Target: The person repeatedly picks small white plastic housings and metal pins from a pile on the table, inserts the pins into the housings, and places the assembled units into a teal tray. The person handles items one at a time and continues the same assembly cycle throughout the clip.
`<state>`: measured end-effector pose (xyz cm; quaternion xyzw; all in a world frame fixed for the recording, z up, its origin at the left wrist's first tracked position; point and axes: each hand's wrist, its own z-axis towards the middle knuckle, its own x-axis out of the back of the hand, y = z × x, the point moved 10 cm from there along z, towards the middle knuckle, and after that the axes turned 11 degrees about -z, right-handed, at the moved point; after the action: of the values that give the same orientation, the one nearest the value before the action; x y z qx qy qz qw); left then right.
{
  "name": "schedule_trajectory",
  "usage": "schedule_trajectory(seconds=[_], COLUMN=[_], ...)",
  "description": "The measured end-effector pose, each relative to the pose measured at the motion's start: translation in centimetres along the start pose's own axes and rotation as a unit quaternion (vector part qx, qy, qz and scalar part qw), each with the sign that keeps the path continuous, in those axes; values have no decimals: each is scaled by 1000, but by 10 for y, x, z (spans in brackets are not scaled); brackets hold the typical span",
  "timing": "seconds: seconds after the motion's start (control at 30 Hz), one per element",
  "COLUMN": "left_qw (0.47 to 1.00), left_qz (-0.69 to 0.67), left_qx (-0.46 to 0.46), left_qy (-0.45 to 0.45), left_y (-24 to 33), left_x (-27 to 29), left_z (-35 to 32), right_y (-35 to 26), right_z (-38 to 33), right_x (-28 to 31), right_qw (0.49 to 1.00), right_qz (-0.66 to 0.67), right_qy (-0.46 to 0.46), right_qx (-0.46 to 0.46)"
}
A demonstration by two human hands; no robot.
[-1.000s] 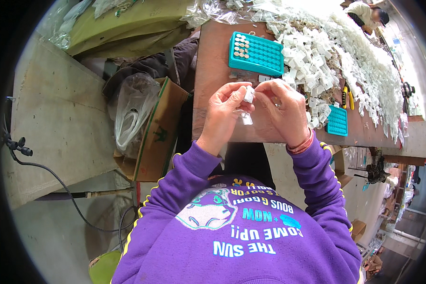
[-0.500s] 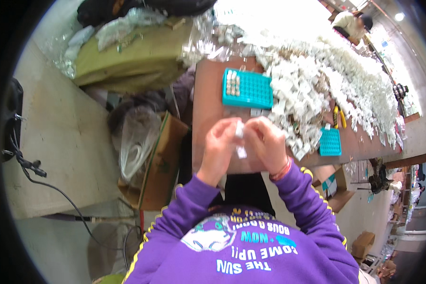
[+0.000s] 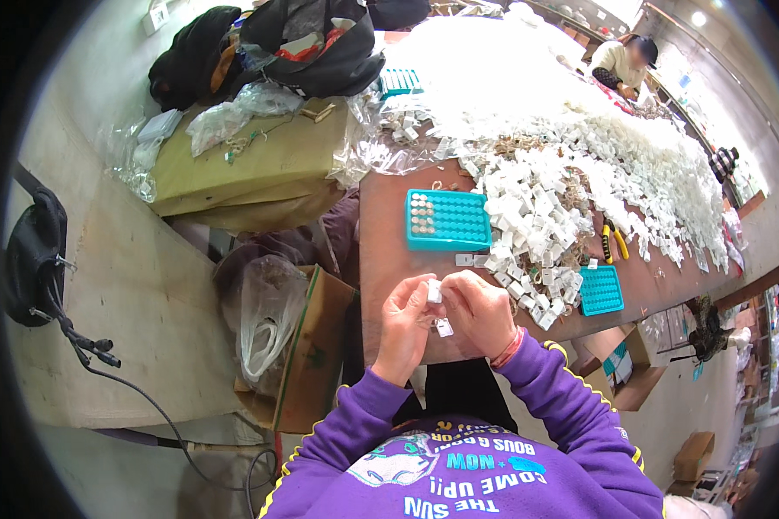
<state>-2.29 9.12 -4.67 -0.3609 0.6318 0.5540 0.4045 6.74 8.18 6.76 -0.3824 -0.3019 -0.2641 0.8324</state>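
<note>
In front of me, over the near edge of the brown table (image 3: 389, 233), my two hands meet around a small white plastic piece. My left hand (image 3: 400, 333) pinches this white piece (image 3: 434, 291) between thumb and fingertips. Against its right side are the closed fingers of my right hand (image 3: 483, 313); whether they grip the same piece is hard to see. A second small white part (image 3: 444, 328) shows just below, between the hands. Beyond them lies a teal tray (image 3: 448, 245) of round pockets, its left columns filled with small round pieces.
A large heap of white plastic pieces (image 3: 532, 208) spreads to the right and back. Yellow-and-black pliers (image 3: 614, 245) and a smaller teal tray (image 3: 601, 291) lie beside it. A cardboard box (image 3: 299, 355) stands left of the table. Another person (image 3: 619, 65) works at the far right.
The view has tilted up, so the table and both hands sit lower in the picture. My hands stay together around the white piece.
</note>
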Motion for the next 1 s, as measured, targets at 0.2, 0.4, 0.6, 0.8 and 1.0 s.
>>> schedule_trajectory(seconds=[0.2, 0.4, 0.6, 0.8, 1.0], left_qw=[1000, 1000, 999, 926, 485], left_qz=[-23, -6, 29, 317, 716], left_qx=[5, -19, -9, -110, -463], left_qy=[-9, 3, -9, -172, -196], left_y=[1, 1, 1, 40, 96], left_x=[-3, 2, -6, -66, -147], left_z=[0, 1, -3, -21, 80], right_y=[-6, -7, -1, 15, 18], right_z=[1, 5, -5, -43, -69], right_x=[3, -1, 29, 69, 69], right_qw=[999, 999, 999, 993, 992], right_qz=[4, -28, -32, -4, -7], right_qy=[14, -6, 31, 61, 32], right_qx=[36, 28, -23, -98, -124])
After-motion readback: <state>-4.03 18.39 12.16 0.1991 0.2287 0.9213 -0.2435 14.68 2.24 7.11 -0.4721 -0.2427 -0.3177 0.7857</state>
